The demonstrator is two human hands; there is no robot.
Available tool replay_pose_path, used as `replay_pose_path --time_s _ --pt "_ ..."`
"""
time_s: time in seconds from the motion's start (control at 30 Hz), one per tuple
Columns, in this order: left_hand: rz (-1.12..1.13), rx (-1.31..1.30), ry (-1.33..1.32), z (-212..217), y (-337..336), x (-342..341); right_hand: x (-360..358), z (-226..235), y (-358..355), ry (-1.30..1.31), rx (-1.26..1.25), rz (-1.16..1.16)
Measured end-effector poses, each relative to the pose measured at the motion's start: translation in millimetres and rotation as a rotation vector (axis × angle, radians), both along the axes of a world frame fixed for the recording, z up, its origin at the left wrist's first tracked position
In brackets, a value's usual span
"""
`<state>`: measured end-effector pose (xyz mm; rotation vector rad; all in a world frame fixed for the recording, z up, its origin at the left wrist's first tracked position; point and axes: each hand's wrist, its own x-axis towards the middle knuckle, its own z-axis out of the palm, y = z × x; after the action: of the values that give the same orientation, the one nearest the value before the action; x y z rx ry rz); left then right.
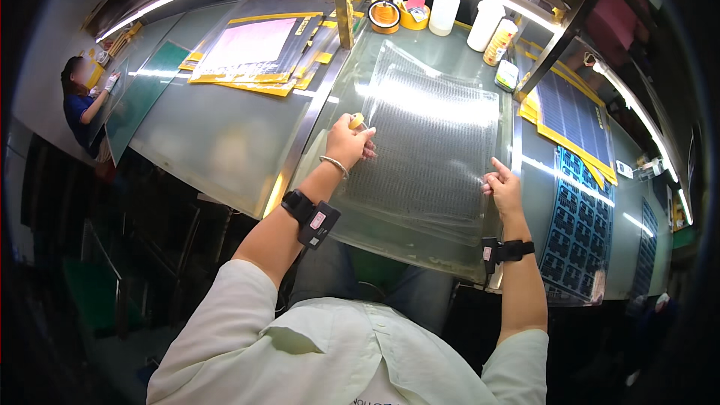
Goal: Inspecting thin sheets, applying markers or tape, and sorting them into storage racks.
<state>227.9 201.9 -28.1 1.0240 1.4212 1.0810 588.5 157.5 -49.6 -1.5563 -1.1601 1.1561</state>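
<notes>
A yellow piece (pixel 357 120) is pinched by the left hand (pixel 348 142), while the sheet (pixel 420 154) is perhaps steadied by the half-curled right hand (pixel 505 189), grip unclear.

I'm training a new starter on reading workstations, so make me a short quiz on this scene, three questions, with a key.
1. Multiple choice: what is in the left grip?
A) A white cloth
B) A small yellow object
C) A green flat panel
2. True or false: the tall white plastic bottles stand at the near edge of the greenish smooth-topped table.
3. Fill in: the silver-coloured round bangle circles the person's ___ wrist.

Key:
1. B
2. False; the bottles stand at the far end, beyond the large translucent patterned sheet.
3. left
</notes>
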Motion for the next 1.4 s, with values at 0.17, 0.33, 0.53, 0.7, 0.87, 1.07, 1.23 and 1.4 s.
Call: replay_pose_path --time_s 0.17,0.33,0.53,0.7,0.87,1.07,1.23,1.4 --pt "0.011 0.01 -0.026 1 1 0 0 4 -3 -0.014 -0.023 0.016" --pt "0.03 -0.06 0.154 -4 0 7 -2 17 -5 -0.083 -0.064 0.03" --pt "0.221 0.083 0.291 -15 -4 15 -44 60 -42 -0.797 0.371 0.153" --pt "0.242 0.082 0.355 -10 -8 23 -83 32 -117 -1.049 0.283 0.293" --pt "0.302 0.22 0.629 -16 -9 9 -83 15 -123 -1.057 0.353 0.263" --pt "-0.133 0.014 0.103 25 -70 -50 -83 23 -125 -1.033 0.353 0.238" --pt "-0.415 -0.082 -0.299 39 -168 -35 -111 75 -138 -0.43 0.43 0.27" --pt "-0.529 0.091 -0.447 34 -199 -13 -149 80 -153 0.279 -0.03 0.331"
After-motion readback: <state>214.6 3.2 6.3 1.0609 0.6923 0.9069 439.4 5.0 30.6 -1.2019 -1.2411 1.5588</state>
